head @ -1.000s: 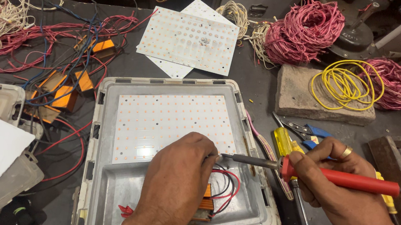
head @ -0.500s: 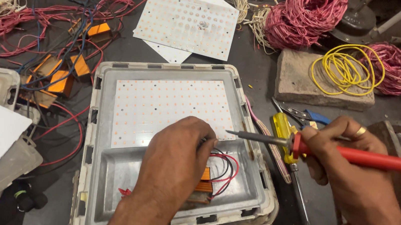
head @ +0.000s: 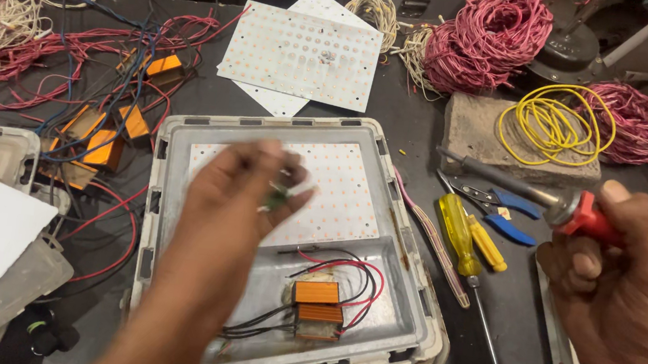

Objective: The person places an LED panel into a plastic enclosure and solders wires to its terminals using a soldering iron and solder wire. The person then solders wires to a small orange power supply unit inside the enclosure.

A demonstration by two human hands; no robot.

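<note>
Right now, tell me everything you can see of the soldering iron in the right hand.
The soldering iron has a red, plastic-looking handle and a long dark metal shaft ending in a blunt tip. The right hand grips the handle in a fist, thumb on top; the far end of the handle runs out of frame. The iron is lifted off the bench, shaft pointing up-left, its tip over the stone-like block under the yellow wire coil. Only the hand touches it.
</note>
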